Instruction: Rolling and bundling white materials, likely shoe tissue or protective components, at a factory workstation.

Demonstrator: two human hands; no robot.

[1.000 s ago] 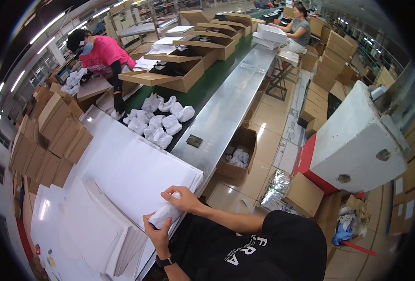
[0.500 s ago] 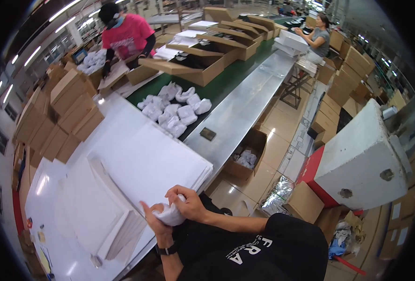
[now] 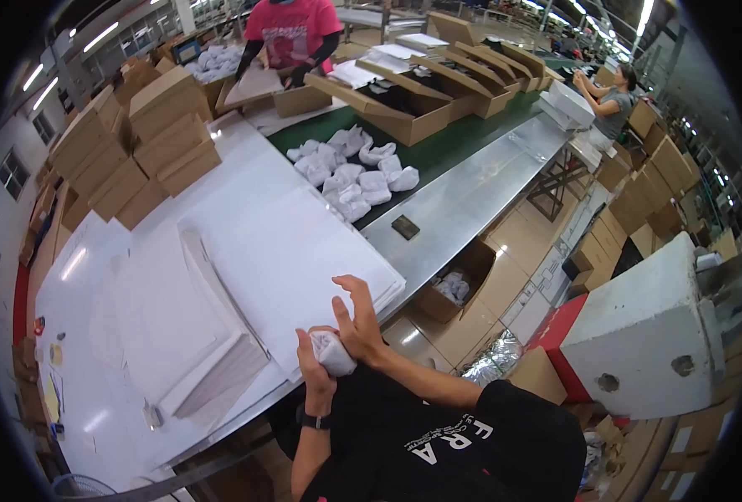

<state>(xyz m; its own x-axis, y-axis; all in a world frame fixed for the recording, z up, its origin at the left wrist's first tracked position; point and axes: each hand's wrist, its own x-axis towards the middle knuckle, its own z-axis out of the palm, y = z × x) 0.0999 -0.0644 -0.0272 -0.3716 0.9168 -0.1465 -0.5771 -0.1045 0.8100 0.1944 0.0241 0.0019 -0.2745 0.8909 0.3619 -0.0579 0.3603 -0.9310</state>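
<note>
A crumpled white paper bundle (image 3: 334,355) sits in my left hand (image 3: 315,368), whose fingers and thumb close round it just off the table's near edge. My right hand (image 3: 356,325) lies against the bundle's upper right side with its fingers lifted and apart. What the paper wraps is hidden. Beside my hands, a stack of flat white paper sheets (image 3: 287,251) lies on the white table (image 3: 78,351). A second, ruffled paper stack (image 3: 170,318) is to its left.
Several wrapped white bundles (image 3: 354,171) lie on the green conveyor belt (image 3: 287,138) beyond the paper. Open cardboard boxes (image 3: 421,105) line the belt. A co-worker in pink (image 3: 291,33) handles a box. Metal ledge (image 3: 471,180) and white-red block (image 3: 630,343) stand right.
My right hand's fingers have come off the bundle and spread upward; before, they were curled on it. My left hand keeps hold. The whole view has shifted a little.
</note>
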